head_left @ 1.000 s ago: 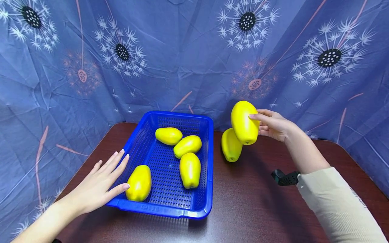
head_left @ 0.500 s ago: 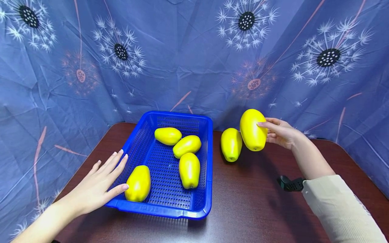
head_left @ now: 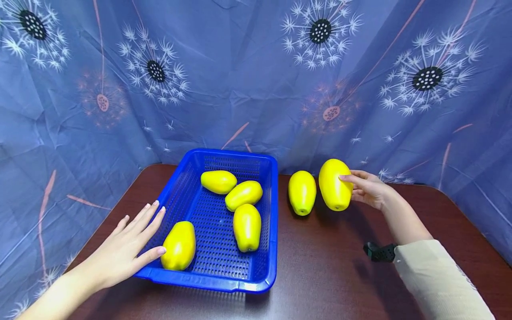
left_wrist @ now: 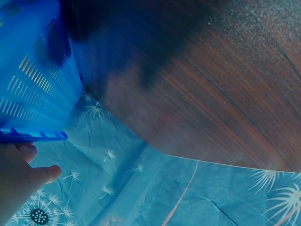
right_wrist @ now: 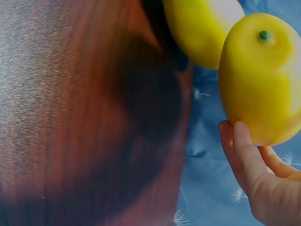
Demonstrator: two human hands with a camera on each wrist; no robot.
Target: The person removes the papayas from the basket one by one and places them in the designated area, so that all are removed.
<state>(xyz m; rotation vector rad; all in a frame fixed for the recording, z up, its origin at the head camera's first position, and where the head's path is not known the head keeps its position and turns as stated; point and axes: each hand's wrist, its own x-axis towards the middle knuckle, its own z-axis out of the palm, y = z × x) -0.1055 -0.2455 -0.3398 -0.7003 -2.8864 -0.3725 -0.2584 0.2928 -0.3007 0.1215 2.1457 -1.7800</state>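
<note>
Yellow fruit fills the grip of my right hand [head_left: 370,190], thumb on the near side and fingers behind; this held fruit [head_left: 335,185] is just right of another yellow fruit [head_left: 302,193] on the table. In the right wrist view the held fruit [right_wrist: 263,80] shows a green stem spot, and my fingers [right_wrist: 244,155] press its lower end. My left hand [head_left: 124,249] lies with fingers spread on the left rim of the blue basket [head_left: 176,279], its thumb tip beside a yellow fruit [head_left: 179,246] in the near left corner.
Three more yellow fruits [head_left: 247,227] lie in the basket's right and far part. The dark wooden table [head_left: 320,271] reaches back to a blue curtain [head_left: 240,66] with dandelion prints. A black strap piece [head_left: 379,252] sticks out by the right sleeve [head_left: 436,275].
My right hand has moved right and down with its fruit, from in front of the other table fruit to beside it. My left hand has stayed at the basket rim.
</note>
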